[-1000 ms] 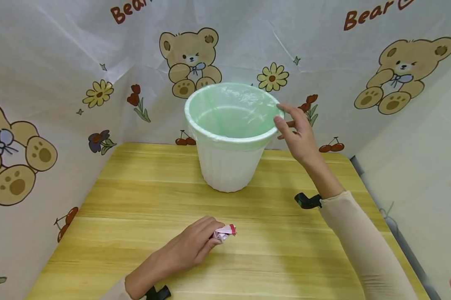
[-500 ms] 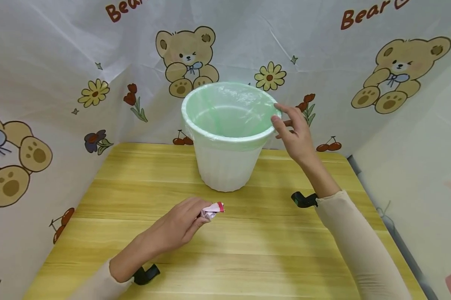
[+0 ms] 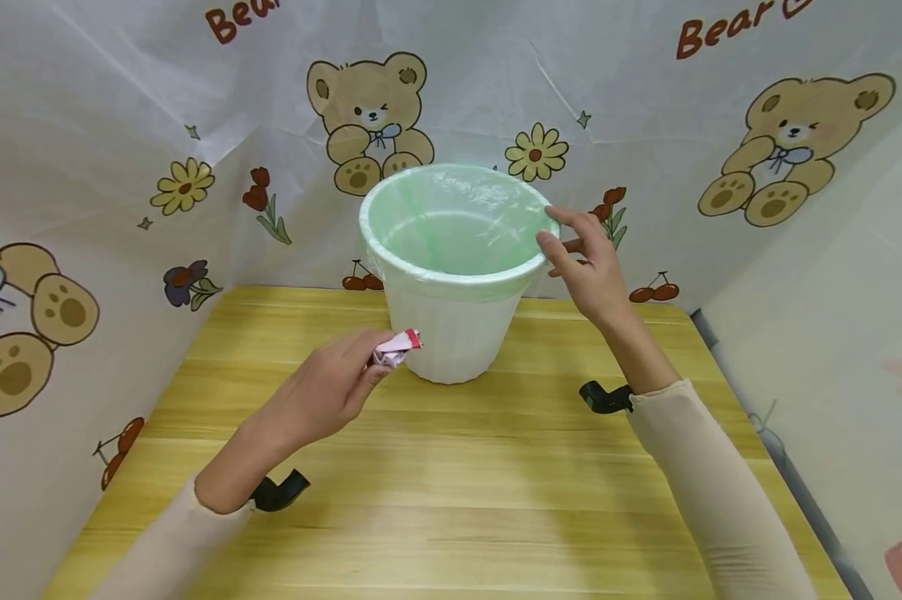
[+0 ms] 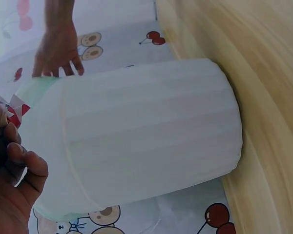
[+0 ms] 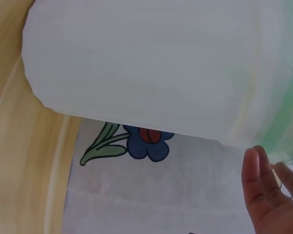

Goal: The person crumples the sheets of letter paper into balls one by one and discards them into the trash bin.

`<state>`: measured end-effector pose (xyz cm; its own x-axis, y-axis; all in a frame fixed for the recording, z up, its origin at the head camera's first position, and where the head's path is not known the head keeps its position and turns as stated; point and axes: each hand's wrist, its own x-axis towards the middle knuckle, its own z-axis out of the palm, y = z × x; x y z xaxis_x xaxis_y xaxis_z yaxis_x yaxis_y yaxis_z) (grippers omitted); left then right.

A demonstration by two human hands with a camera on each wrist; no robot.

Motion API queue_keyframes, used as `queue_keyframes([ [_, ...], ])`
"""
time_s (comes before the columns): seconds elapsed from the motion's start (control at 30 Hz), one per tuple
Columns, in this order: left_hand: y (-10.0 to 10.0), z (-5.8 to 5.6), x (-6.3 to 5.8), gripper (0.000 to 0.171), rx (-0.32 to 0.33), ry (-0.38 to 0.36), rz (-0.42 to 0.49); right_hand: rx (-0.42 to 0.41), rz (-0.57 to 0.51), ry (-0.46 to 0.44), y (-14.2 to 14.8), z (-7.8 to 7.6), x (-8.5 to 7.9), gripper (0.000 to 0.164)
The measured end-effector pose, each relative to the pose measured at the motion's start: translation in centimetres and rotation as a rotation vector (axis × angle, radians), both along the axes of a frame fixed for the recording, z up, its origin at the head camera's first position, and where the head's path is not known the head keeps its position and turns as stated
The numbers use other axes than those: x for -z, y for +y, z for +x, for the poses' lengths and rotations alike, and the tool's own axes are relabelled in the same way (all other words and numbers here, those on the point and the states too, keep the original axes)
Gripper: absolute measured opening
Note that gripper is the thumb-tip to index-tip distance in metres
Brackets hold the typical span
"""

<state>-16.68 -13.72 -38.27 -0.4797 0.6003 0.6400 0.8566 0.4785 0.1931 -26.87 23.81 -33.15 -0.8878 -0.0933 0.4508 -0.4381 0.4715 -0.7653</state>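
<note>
A white trash bin stands upright on the table, lined with a thin green plastic bag folded over its rim. My left hand holds a crumpled pale wrapper with a red end between thumb and fingers. It is raised in front of the bin's lower left side, below rim height. In the left wrist view the red-and-white wrapper pokes out past the fingertips. My right hand touches the bin's right rim with loosely spread fingers; in the right wrist view its fingertips meet the bagged outer wall.
The wood-grain table extends in front of the bin. Behind and beside it hangs a white cloth printed with bears and flowers. A black wrist mount sits on the left wrist, another mount on the right.
My left hand has moved forward and up, slightly leftward, carrying the wrapper from above the front table area to the bin's near left side. The right hand stays at the rim.
</note>
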Motion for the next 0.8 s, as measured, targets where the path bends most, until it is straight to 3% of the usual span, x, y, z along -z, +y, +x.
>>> queue_keyframes([
  [0.33,-0.9,-1.4,-3.1,0.048,-0.037,0.001,-0.005,-0.019,-0.033,0.003,-0.2,-0.3,-0.2,0.049],
  [0.8,-0.3,-3.1,-4.7,0.045,-0.001,-0.033,0.041,-0.012,-0.045,-0.011,0.1,-0.2,0.1,0.050],
])
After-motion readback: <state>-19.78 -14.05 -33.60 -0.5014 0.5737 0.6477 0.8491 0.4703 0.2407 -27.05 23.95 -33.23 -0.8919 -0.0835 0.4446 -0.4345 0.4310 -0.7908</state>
